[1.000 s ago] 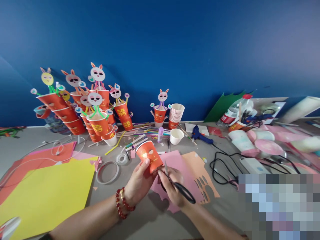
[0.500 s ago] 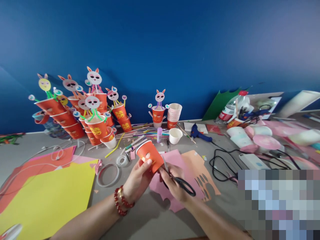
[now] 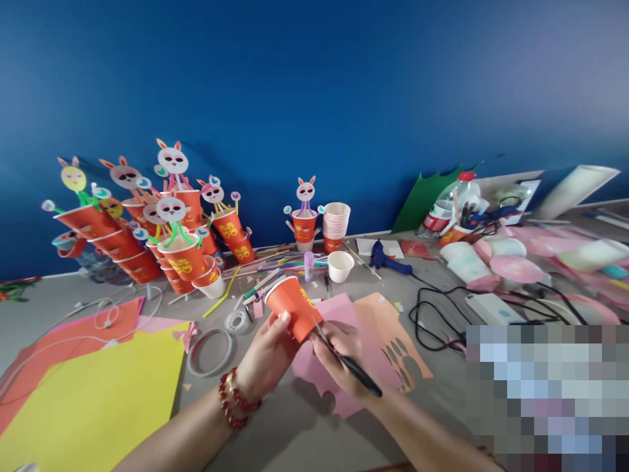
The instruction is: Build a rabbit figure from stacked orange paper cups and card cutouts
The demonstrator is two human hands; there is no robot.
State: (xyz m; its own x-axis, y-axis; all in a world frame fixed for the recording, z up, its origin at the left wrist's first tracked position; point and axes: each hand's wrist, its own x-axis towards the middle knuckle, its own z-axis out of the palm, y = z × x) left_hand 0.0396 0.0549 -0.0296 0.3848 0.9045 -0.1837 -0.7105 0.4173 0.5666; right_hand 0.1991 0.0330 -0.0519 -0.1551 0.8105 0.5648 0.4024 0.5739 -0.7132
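Note:
My left hand (image 3: 269,354) is wrapped round a red paper cup (image 3: 293,308), which is tilted with its white rim up and to the left. In my right hand (image 3: 341,357) is a pair of black-handled scissors (image 3: 356,372). The blade tips meet the cup near its base; whether they cut into it I cannot tell. Beneath my hands lies a pink paper sheet (image 3: 339,314) with a cut edge, overlapping an orange paper sheet (image 3: 388,328) that has cut-out holes.
Red cups with rabbit faces (image 3: 181,255) stand stacked at the left. A cup stack (image 3: 336,223), a white cup (image 3: 340,267) and a blue glue gun (image 3: 388,259) sit toward the back. Tape rolls (image 3: 210,352) and yellow paper (image 3: 108,380) lie left; black cable (image 3: 422,314) coils right.
The cup has turned in my left hand, bringing its gold lettering into view. The scissors have rotated, and their handle now points lower right. The view has shifted slightly.

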